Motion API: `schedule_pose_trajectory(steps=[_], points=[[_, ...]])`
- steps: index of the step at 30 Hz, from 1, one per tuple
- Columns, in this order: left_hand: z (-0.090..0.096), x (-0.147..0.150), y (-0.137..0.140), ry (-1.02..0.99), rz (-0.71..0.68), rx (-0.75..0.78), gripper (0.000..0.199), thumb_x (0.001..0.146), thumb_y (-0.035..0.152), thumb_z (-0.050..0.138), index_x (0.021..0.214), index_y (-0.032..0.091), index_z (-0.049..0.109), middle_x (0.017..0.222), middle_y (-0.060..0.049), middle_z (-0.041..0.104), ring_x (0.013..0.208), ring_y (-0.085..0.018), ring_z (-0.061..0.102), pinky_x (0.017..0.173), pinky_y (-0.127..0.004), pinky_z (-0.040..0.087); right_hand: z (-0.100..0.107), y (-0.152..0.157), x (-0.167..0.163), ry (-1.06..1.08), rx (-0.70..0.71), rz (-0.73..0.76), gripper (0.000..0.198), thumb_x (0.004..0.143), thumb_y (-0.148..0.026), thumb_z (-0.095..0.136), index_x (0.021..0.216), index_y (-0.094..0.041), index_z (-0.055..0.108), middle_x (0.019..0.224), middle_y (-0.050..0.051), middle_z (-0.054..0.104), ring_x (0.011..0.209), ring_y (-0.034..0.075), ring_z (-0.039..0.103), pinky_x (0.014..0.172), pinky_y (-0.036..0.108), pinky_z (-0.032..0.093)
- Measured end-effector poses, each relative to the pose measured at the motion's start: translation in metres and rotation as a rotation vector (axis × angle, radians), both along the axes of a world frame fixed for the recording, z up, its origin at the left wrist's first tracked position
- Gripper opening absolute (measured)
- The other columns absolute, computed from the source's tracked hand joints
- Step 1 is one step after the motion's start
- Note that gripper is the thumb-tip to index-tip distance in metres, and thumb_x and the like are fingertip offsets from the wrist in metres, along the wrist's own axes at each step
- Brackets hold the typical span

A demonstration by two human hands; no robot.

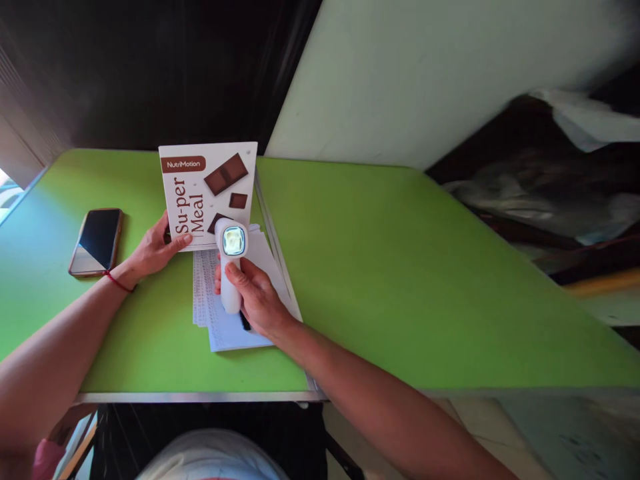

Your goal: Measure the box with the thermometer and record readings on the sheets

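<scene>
My left hand [157, 248] grips the lower left corner of a white box [187, 200], thumb on its front. The box stands upright, printed "NutriMotion Su-per Meal" with chocolate pieces. In my right hand [257, 297] is a white handheld device [230, 287], wrapped by the fingers with the thumb along its handle. Its square screen or lens glows toward me; its far side is hidden. The device's head overlaps the box's lower right corner; I cannot tell whether they touch. Below them lie sheets of paper [245, 339], with a black pen-like object [245, 321] partly under my right hand.
A phone [97, 240] in a brownish case lies left of my left hand on the green table [400, 280]. A seam crosses the tabletop beside the papers. Behind stand a dark panel [150, 73] and a pale wall [380, 80]. Blurred plastic bags [540, 193] are at the right.
</scene>
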State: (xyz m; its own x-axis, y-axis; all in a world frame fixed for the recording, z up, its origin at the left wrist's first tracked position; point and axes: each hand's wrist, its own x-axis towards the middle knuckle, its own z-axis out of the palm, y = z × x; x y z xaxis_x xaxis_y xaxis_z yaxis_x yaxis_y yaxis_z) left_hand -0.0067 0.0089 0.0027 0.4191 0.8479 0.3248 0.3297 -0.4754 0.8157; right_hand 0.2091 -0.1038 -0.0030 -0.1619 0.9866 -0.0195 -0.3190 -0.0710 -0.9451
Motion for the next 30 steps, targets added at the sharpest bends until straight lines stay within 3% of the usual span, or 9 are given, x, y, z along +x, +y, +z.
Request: schedule_pose_trajectory(steps=[13, 30], points=[[0.0013, -0.0010, -0.0003, 0.020, 0.008, 0.006, 0.071, 0.090, 0.077, 0.069, 0.130, 0.018, 0.062, 0.129, -0.014, 0.076, 0.114, -0.033, 0.074, 0.097, -0.043, 0.063, 0.0006, 0.0009, -0.0006, -0.003, -0.007, 0.011, 0.060, 0.078, -0.081, 0.076, 0.092, -0.026, 0.057, 0.072, -0.004, 0.059, 0.061, 0.015, 0.050, 0.057, 0.033, 0.039], [0.0043, 0.0035, -0.0048, -0.114, 0.017, -0.070, 0.070, 0.084, 0.073, 0.079, 0.127, 0.020, 0.063, 0.123, -0.014, 0.078, 0.107, -0.033, 0.077, 0.089, -0.044, 0.068, 0.0048, 0.0006, -0.0012, -0.008, 0.006, 0.034, 0.056, 0.079, -0.077, 0.078, 0.088, -0.026, 0.058, 0.072, -0.003, 0.061, 0.062, 0.015, 0.050, 0.058, 0.033, 0.040]])
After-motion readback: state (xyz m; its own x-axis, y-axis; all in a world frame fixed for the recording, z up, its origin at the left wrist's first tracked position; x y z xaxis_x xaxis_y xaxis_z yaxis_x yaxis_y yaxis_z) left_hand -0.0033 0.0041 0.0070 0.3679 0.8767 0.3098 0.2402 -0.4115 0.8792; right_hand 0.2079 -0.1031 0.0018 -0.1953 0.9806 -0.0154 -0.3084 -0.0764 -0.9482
